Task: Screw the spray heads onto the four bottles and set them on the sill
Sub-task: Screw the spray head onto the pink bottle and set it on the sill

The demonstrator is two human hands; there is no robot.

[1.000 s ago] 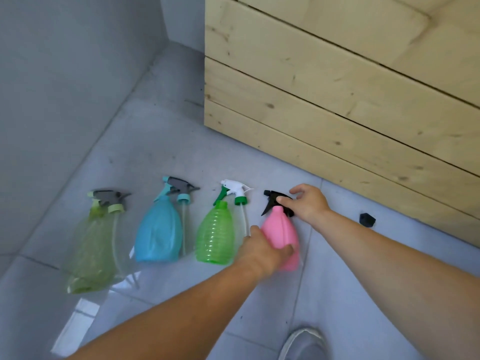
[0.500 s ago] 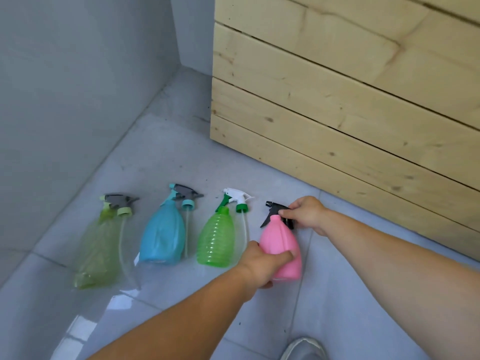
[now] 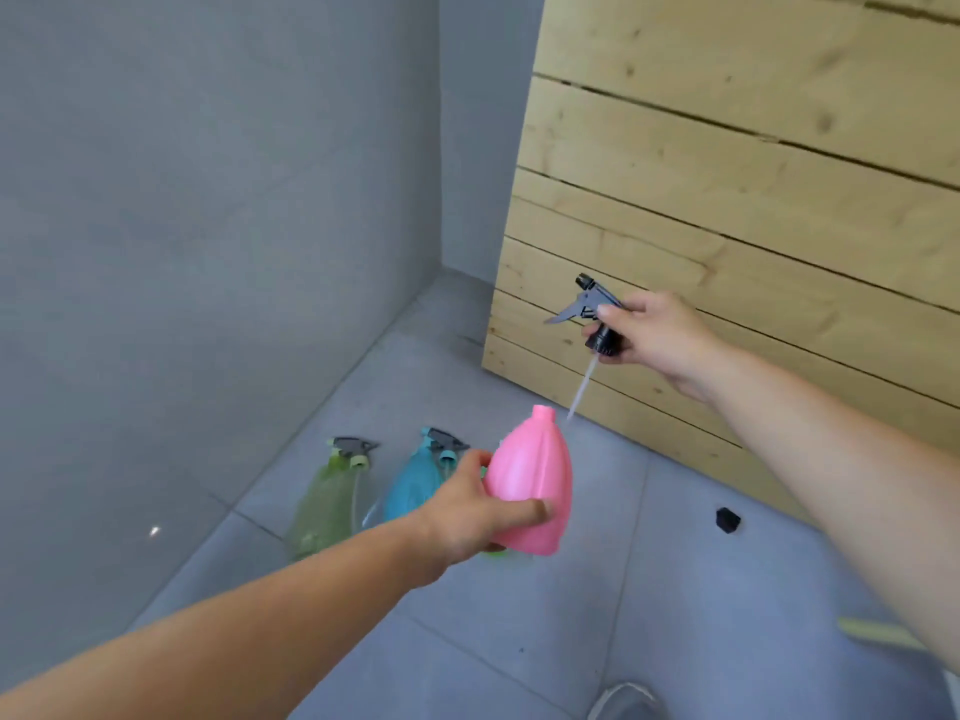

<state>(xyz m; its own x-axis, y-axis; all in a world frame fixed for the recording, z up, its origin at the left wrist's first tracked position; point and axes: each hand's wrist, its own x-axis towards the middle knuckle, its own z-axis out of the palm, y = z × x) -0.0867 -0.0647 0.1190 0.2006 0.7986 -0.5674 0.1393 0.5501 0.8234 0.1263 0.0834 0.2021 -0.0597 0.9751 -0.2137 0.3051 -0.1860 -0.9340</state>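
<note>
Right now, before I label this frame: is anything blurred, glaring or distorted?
Head view: soft motion blur on the spray head and its tube; the yellow-green bottle is smeared; a small glare spot on the floor; wide-angle lens tilts the wood planks.

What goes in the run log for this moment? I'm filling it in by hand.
left hand: holds pink bottle, neck open | right hand: holds black spray head above it, tube outside neck | head not screwed on

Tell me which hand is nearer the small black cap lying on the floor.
Right. The small black cap lies below the right hand, toward the planks; the left hand, gripping the pink bottle, sits farther off to its left.
</note>
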